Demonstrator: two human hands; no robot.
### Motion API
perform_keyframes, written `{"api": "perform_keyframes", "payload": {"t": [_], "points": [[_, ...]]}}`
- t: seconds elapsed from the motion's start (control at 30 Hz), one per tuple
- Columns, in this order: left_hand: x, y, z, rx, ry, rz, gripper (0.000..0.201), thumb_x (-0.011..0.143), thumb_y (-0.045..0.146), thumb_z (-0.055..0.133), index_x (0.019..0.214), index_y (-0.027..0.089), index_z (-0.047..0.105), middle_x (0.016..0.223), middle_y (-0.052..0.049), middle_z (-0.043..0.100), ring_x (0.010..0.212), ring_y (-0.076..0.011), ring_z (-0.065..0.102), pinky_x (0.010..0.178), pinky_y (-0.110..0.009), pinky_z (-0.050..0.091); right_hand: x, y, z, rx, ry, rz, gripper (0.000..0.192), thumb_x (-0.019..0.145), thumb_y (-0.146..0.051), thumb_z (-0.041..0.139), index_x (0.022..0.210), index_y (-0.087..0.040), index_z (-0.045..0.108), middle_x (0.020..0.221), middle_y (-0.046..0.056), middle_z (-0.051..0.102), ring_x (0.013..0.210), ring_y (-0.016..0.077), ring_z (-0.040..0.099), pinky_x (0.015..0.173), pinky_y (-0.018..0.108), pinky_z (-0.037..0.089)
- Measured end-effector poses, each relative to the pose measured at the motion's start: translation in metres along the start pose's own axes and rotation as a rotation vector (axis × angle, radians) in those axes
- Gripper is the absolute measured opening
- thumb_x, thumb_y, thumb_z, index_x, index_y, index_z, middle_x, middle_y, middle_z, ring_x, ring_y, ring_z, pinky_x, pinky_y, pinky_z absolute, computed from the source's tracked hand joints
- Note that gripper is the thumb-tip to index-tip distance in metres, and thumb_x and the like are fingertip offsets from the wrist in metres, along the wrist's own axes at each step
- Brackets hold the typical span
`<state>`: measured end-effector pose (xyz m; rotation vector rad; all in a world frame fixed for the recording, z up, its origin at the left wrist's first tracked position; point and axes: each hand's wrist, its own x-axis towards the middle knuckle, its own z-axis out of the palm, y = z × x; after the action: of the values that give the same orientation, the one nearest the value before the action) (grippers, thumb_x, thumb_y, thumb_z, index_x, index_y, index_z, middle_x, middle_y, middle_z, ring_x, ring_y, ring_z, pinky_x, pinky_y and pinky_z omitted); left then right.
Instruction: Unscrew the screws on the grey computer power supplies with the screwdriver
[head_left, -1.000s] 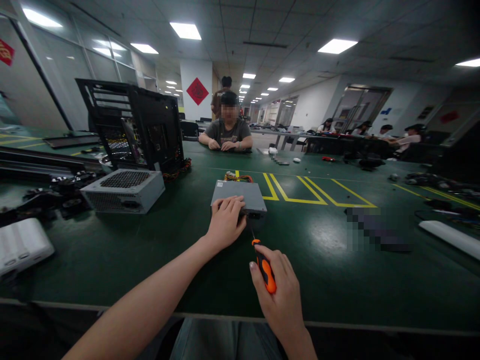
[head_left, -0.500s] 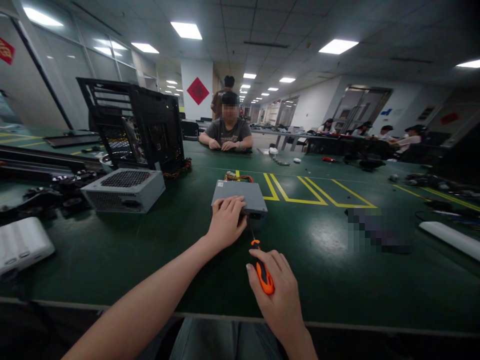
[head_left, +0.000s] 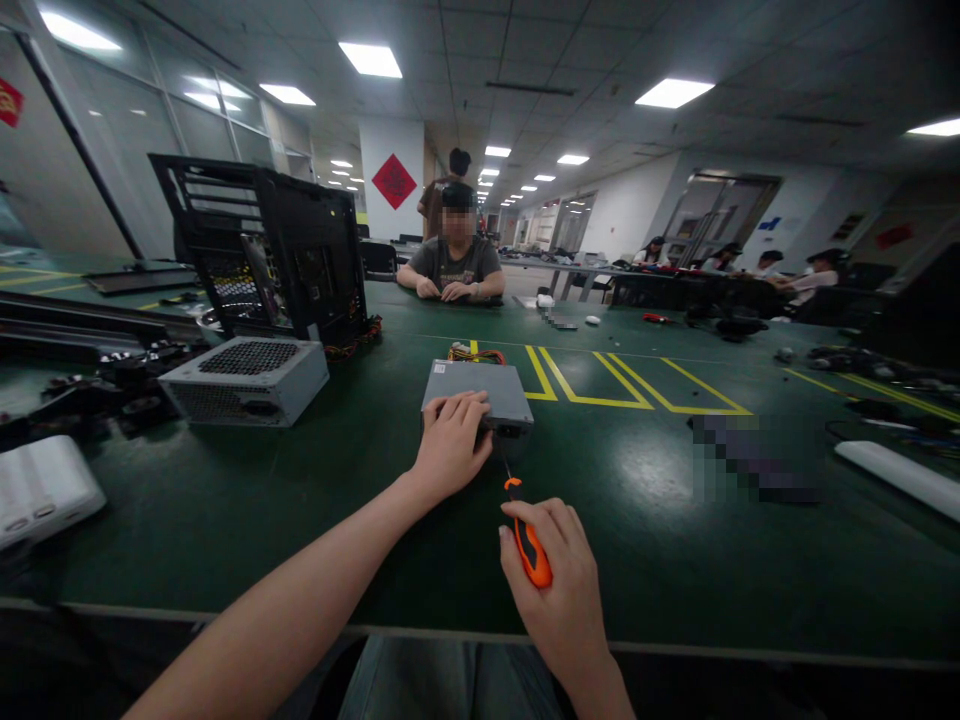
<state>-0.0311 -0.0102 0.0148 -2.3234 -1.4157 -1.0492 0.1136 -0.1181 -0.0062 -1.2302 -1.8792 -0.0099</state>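
A grey computer power supply [head_left: 499, 385] lies on the green table in front of me, a bundle of coloured wires [head_left: 480, 354] coming out of its far side. My left hand [head_left: 455, 442] grips its near left edge, fingers over the top and thumb at the front. Lower right, my right hand [head_left: 559, 580] is closed around the orange and black handle of a screwdriver [head_left: 534, 555]. Its thin shaft points up at the front face of the power supply, close to my left thumb. Where the tip meets the face is too small to make out.
A second power supply [head_left: 247, 380] and an open black computer case [head_left: 300, 255] stand to the left. A white device [head_left: 46, 490] lies near the left edge. Across the table [head_left: 360, 590] sits a person [head_left: 454, 262]. A white bar [head_left: 900, 478] lies at the right.
My right hand and the screwdriver handle have shifted very slightly to the right. The left hand stays on the power supply.
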Motion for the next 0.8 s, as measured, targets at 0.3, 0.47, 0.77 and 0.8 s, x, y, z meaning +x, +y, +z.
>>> {"api": "perform_keyframes", "payload": {"t": [0.3, 0.47, 0.77, 0.8], "points": [[0.0001, 0.0002, -0.0014, 0.006, -0.015, 0.001, 0.024, 0.082, 0.024, 0.049, 0.105, 0.021, 0.05, 0.125, -0.005, 0.054, 0.118, -0.0216, 0.044, 0.096, -0.041, 0.028, -0.002, 0.0002, 0.0015, 0.071, 0.084, 0.066, 0.021, 0.086, -0.027, 0.045, 0.106, -0.02, 0.05, 0.091, 0.004, 0.06, 0.078, 0.0146, 0.057, 0.068, 0.028, 0.047], [0.0005, 0.0003, -0.0018, 0.001, -0.015, -0.003, 0.023, 0.083, 0.024, 0.047, 0.106, 0.021, 0.051, 0.125, -0.006, 0.054, 0.118, -0.0217, 0.044, 0.096, -0.041, 0.027, -0.0007, 0.0007, 0.0021, 0.008, 0.087, 0.001, 0.016, 0.081, -0.018, 0.047, 0.097, -0.02, 0.053, 0.08, 0.002, 0.056, 0.072, 0.0152, 0.053, 0.066, 0.03, 0.044], [0.0006, -0.0007, 0.0006, 0.007, 0.001, 0.0, 0.02, 0.085, 0.024, 0.046, 0.104, 0.021, 0.05, 0.124, -0.004, 0.055, 0.117, -0.0201, 0.045, 0.096, -0.04, 0.027, -0.0005, 0.0003, 0.0002, 0.006, 0.056, -0.001, 0.018, 0.083, -0.021, 0.048, 0.099, -0.02, 0.054, 0.08, 0.003, 0.055, 0.074, 0.0164, 0.052, 0.066, 0.03, 0.043], [0.0006, -0.0007, 0.0005, 0.007, 0.0, 0.0, 0.02, 0.085, 0.025, 0.046, 0.104, 0.021, 0.05, 0.124, -0.005, 0.055, 0.117, -0.0203, 0.045, 0.096, -0.04, 0.027, -0.0009, 0.0001, 0.0, 0.018, 0.059, 0.006, 0.02, 0.084, -0.024, 0.048, 0.102, -0.02, 0.053, 0.083, 0.003, 0.057, 0.075, 0.0165, 0.054, 0.067, 0.03, 0.044]]}}
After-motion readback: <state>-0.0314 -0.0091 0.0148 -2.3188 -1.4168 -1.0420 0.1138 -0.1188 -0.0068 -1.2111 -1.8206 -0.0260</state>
